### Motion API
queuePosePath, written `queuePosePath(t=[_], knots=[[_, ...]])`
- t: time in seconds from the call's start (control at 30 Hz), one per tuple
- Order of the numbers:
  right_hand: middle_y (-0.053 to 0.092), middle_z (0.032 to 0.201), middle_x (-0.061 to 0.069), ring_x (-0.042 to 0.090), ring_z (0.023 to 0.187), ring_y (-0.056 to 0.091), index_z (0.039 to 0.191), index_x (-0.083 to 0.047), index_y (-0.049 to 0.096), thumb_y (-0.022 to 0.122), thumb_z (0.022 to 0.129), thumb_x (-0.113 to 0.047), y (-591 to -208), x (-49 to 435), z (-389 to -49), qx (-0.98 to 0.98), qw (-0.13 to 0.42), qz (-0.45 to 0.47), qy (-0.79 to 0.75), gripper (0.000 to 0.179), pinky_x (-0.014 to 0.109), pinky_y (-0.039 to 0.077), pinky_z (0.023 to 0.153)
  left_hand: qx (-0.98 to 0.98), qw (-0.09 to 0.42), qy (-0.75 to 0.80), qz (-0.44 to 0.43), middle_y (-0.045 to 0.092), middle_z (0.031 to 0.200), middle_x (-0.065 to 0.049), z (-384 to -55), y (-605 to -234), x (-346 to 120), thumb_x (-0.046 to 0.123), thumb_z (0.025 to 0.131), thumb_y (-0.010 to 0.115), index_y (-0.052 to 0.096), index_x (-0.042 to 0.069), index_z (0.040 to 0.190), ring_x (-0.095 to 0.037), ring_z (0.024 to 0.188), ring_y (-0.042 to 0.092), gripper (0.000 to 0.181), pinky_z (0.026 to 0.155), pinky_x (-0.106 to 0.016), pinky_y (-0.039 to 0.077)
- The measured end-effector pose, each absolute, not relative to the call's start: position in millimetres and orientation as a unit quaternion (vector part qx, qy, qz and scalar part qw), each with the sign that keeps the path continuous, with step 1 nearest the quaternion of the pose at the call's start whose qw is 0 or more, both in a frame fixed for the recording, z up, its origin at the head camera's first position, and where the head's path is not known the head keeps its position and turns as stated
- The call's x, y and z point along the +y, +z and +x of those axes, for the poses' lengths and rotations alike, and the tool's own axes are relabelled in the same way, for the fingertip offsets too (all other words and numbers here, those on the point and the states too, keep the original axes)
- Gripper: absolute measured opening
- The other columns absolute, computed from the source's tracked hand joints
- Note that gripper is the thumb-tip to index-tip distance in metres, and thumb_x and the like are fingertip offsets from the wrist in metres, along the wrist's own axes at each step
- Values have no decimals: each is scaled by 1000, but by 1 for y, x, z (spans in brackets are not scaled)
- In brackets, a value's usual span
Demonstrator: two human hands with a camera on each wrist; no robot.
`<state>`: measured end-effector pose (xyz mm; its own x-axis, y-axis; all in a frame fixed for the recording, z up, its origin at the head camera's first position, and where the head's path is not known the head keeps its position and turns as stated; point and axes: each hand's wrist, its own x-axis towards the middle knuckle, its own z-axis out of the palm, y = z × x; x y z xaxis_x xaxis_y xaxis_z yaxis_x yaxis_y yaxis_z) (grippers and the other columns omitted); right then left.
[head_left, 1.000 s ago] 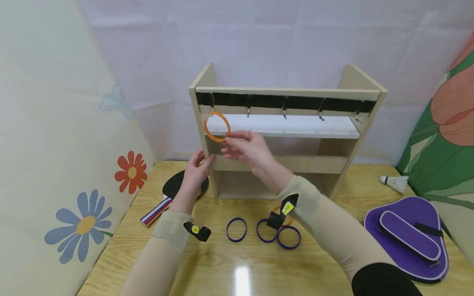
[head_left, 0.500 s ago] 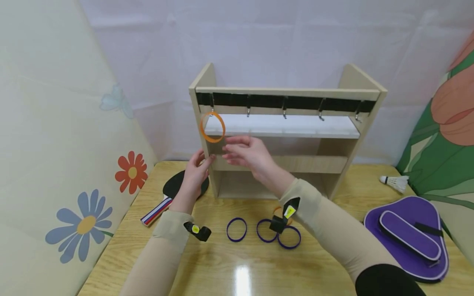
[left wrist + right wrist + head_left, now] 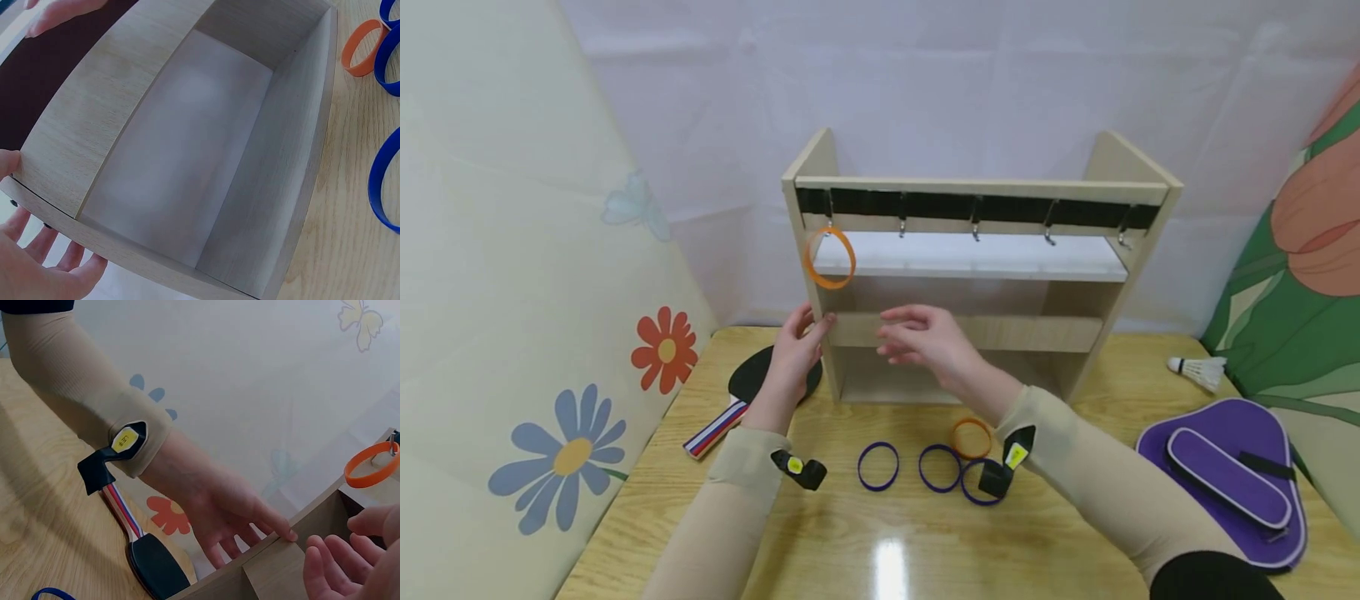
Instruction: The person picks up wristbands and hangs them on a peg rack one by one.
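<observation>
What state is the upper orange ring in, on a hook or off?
On: the upper orange ring hangs from the leftmost hook, the right hand apart from it.

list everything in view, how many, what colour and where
table: 1, light wood, bottom of head view
shelf unit: 1, light wood, on table
hooks: 5, silver, on black strip
hung ring: 1, orange, leftmost hook
loose ring: 1, orange, on table
dark rings: 3, blue-purple, table, before shelf
paddle: 1, black, striped handle, left of shelf
case: 1, purple, table's right
shuttlecock: 1, white, right of shelf
backdrop: pale, behind and at sides
flower prints: at least 3, blue, red, pink, side backdrops
butterfly prints: 2, pale blue, yellow, left backdrop
wrist cameras: 2, black, on sleeves
sleeves: 2, beige, forearms
left hand: 1, gripping shelf's left side
right hand: 1, before shelf, holding nothing
</observation>
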<state>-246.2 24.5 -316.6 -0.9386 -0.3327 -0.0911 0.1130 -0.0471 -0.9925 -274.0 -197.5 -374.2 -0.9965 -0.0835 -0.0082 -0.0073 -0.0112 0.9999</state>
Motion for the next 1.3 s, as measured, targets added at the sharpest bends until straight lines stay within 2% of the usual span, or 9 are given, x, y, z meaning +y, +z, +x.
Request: queuePosePath(t=[0.2,0.43,0.7,0.93,1.17,1.3], knots=[[65,121,27,14,79,69,132,2,56,61,95,-2,-329,38,-242,684,159,-83,-707,37,44,56,91,-703,25,-710,37,34,159,-9,-273,-373,-199,30,99,60,36,18,153,-29,143,36,60,118,-53,27],[68,114,21,14,80,69,130,1,58,61,95,-4,-348,56,-241,724,148,-81,-669,35,40,58,86,-697,28,-715,37,32,160,-10,-272,-371,-201,29,100,58,34,17,154,-29,144,35,60,119,-54,25],[69,110,22,14,77,68,127,3,60,61,95,-3,-374,80,-237,747,143,-66,-645,32,37,60,80,-695,26,-718,32,33,159,-10,-273,-372,-202,28,100,58,35,16,153,-29,143,37,59,119,-53,26],[70,96,11,16,78,68,127,8,57,62,95,-4,-393,97,-235,768,144,-53,-622,35,36,59,78,-699,27,-714,35,32,160,-8,-274,-371,-202,29,99,59,35,18,153,-29,145,34,61,119,-54,26],[68,89,11,13,71,63,127,12,55,62,93,0,-409,114,-227,768,158,-42,-619,36,30,59,72,-696,26,-717,34,34,159,-9,-274,-373,-200,28,99,60,36,18,153,-29,144,36,60,118,-52,27],[66,82,6,13,67,61,125,14,55,62,93,0,-419,124,-221,774,166,-55,-609,36,28,57,67,-693,23,-720,32,33,159,-10,-274,-374,-199,28,99,59,35,17,153,-30,144,35,60,119,-52,27]])
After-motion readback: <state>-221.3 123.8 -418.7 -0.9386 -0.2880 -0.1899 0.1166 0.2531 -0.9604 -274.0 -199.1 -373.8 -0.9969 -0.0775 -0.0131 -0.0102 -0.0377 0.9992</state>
